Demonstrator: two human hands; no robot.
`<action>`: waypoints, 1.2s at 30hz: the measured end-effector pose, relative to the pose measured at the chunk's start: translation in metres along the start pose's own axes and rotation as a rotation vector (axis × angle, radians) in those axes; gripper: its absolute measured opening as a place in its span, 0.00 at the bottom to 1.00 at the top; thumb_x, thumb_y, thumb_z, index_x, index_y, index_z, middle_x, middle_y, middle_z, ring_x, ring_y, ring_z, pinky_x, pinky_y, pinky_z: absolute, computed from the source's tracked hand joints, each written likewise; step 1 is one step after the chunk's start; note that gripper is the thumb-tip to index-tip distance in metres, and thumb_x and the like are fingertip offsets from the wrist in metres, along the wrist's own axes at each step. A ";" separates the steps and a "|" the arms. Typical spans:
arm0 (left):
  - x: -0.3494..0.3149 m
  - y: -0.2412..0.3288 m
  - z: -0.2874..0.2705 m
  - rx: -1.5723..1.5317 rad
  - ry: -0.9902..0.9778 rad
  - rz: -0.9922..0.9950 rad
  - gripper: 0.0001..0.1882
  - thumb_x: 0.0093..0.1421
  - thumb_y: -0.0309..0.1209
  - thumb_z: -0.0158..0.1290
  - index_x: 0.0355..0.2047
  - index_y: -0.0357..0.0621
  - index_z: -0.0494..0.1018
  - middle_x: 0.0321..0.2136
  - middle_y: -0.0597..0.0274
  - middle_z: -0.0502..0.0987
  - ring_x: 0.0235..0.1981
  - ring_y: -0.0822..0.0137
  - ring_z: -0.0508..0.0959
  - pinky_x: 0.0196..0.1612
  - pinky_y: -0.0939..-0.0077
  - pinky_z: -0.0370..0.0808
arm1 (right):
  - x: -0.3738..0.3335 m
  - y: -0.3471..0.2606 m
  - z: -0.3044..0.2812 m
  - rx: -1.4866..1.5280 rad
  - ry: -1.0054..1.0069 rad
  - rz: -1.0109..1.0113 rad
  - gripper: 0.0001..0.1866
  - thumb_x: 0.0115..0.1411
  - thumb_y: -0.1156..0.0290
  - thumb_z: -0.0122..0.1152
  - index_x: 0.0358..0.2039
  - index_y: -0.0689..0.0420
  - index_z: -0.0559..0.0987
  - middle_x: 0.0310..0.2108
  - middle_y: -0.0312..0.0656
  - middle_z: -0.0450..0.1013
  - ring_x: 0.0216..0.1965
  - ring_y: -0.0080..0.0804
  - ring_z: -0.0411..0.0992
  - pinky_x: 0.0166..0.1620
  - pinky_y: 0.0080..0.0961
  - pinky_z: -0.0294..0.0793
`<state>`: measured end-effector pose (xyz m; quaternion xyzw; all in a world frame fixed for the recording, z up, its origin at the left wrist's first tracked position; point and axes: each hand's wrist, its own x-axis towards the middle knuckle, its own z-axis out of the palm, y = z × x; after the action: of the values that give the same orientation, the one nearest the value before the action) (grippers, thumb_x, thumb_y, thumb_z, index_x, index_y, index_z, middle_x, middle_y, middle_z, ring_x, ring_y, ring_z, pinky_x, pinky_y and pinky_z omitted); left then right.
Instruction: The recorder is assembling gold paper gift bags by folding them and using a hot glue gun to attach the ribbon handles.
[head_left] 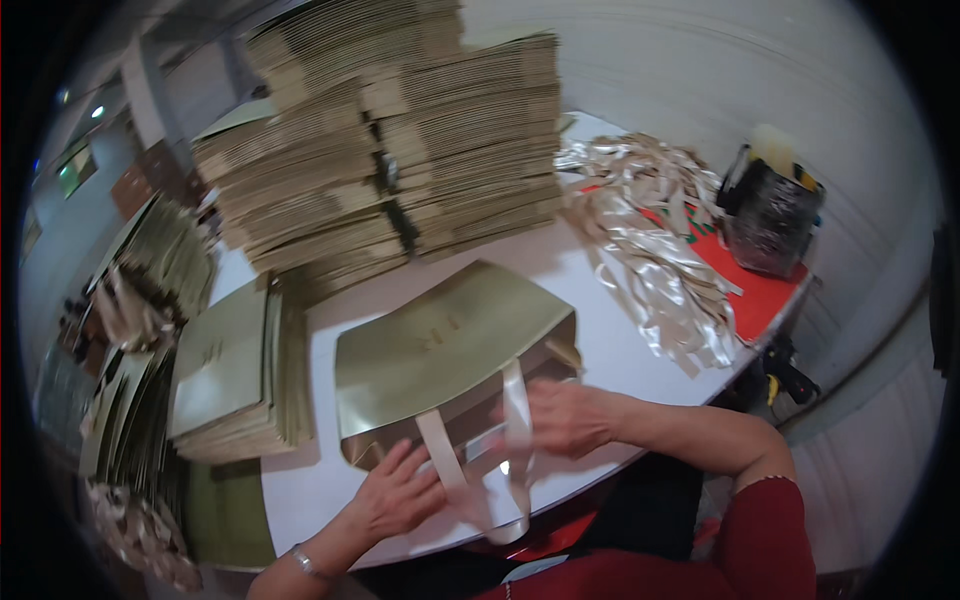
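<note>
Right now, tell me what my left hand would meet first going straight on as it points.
Your left hand would probably meet the ribbon handle on the bag first, at its left strand; whether they already touch is unclear.

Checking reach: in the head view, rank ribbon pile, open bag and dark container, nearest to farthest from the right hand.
From the right hand:
1. Open bag, right beside it
2. Ribbon pile, ahead, rightward
3. Dark container, farther right

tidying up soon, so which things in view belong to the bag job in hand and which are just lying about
Likely belong: open olive bag, its ribbon handles, loose ribbons, matching flat stack

Likely just lying about: dark wrapped container, red sheet, black object lower right
</note>
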<state>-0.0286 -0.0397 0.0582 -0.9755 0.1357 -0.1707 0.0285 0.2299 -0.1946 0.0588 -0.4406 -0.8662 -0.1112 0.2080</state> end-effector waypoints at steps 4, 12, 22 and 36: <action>0.049 -0.020 -0.024 0.254 0.025 -0.210 0.15 0.49 0.27 0.51 0.40 0.39 0.71 0.47 0.50 0.72 0.51 0.56 0.70 0.56 0.53 0.63 | 0.016 0.021 -0.054 0.806 0.402 0.428 0.14 0.54 0.71 0.57 0.42 0.58 0.77 0.34 0.47 0.75 0.39 0.39 0.74 0.45 0.34 0.72; 0.084 -0.056 -0.009 0.117 -0.275 -0.476 0.20 0.49 0.26 0.53 0.44 0.37 0.68 0.42 0.48 0.74 0.45 0.52 0.74 0.52 0.53 0.67 | -0.127 0.139 -0.021 -0.442 0.152 1.435 0.17 0.49 0.60 0.63 0.33 0.60 0.80 0.33 0.51 0.76 0.37 0.42 0.75 0.37 0.34 0.73; 0.113 0.025 0.038 -1.034 0.163 -0.687 0.16 0.52 0.26 0.59 0.42 0.38 0.75 0.37 0.55 0.78 0.38 0.63 0.77 0.44 0.69 0.72 | -0.086 0.060 -0.026 1.575 1.081 1.229 0.14 0.58 0.74 0.54 0.44 0.64 0.69 0.33 0.46 0.72 0.33 0.34 0.74 0.39 0.25 0.76; -0.028 0.061 0.006 -1.858 -0.213 -1.269 0.08 0.57 0.30 0.54 0.31 0.36 0.74 0.22 0.62 0.75 0.20 0.74 0.73 0.24 0.82 0.69 | -0.082 0.083 -0.002 1.377 1.123 1.659 0.12 0.66 0.68 0.40 0.44 0.63 0.63 0.39 0.52 0.71 0.38 0.40 0.74 0.41 0.32 0.78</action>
<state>-0.0677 -0.0902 0.0374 -0.5208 -0.3130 0.0968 -0.7883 0.3405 -0.2059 0.0237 -0.5490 0.0114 0.3636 0.7525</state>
